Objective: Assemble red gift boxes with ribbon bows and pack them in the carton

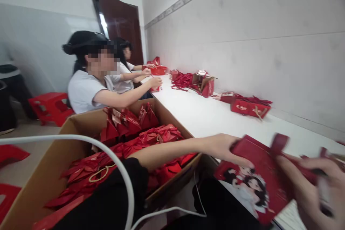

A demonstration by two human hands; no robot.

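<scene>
A red gift box point(269, 172) printed with a cartoon couple is tilted over the table's near edge at the lower right. My left hand point(223, 148) grips its left side, thumb across the printed face. At the box's right side my right hand point(315, 183) is closed, with a dark red ribbon point(279, 143) by its fingers; the hand is partly blurred. Below my left arm, a large cardboard carton point(83, 124) holds several red boxes with ribbons point(129, 147).
The white table point(185, 111) runs along the wall, bearing a red box point(249, 107), an open box point(203, 84), a ribbon pile point(183, 80) and a red basket point(159, 70). Two people sit on the left beyond the carton. A white cable point(126, 179) arches in front; a red stool point(52, 106) stands left.
</scene>
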